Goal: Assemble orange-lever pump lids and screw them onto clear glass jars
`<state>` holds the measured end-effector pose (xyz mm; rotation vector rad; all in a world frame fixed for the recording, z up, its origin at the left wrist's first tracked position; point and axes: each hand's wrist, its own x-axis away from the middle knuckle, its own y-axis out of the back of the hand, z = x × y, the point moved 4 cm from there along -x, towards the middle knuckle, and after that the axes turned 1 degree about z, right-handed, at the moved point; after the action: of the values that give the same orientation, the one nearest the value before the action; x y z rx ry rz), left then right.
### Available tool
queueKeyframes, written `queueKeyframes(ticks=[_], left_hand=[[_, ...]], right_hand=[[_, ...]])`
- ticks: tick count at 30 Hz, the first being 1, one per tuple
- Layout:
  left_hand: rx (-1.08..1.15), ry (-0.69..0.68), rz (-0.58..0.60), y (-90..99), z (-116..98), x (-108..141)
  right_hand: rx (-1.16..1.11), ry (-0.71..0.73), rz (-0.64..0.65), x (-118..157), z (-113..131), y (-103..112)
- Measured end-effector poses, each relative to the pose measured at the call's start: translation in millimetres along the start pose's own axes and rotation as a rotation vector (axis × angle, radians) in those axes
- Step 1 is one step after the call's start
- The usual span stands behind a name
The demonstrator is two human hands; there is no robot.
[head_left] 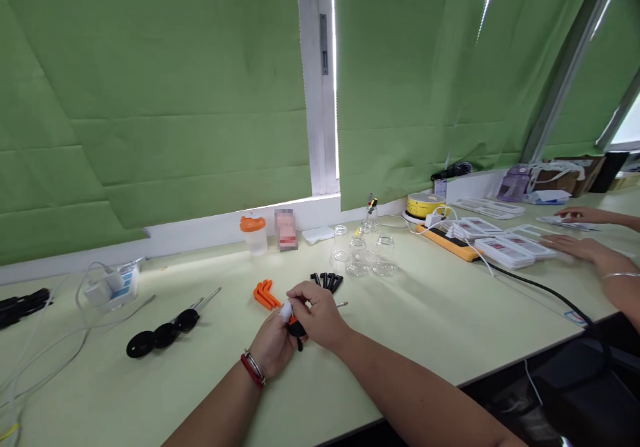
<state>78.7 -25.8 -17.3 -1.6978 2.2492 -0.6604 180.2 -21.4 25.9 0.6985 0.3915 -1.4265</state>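
Observation:
My left hand, a white covering on one fingertip, is closed around a small black-and-orange part. My right hand pinches at the same part from above, its fingertips hiding most of it. A thin metal shaft sticks out past my right hand; I cannot tell whether it belongs to the held part. Just beyond the hands lie several orange bent pieces and several black bent pieces. To the left, black rounded handles with metal shafts lie in a row.
An orange-lidded cup stands by the wall, with clear glass jars to its right. White cables and a power strip are at left. An orange power strip, stacked white cards and another person's hands are at right.

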Motion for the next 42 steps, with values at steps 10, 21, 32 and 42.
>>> queueKeyframes(ticks=[10,21,32,42], left_hand=[[0.073,-0.029,-0.059,5.2,0,-2],[0.073,0.003,-0.031,9.8,-2,-5],[-0.114,0.017,0.113,17.6,-16,0],[-0.472,-0.145,0.393,11.7,-37,12]], right_hand=[[0.187,0.143,0.120,3,2,-4],[0.275,0.169,0.280,13,-6,-12],[0.477,0.353,0.512,18,4,-17],[0.404,0.304,0.576,22,6,-22]])
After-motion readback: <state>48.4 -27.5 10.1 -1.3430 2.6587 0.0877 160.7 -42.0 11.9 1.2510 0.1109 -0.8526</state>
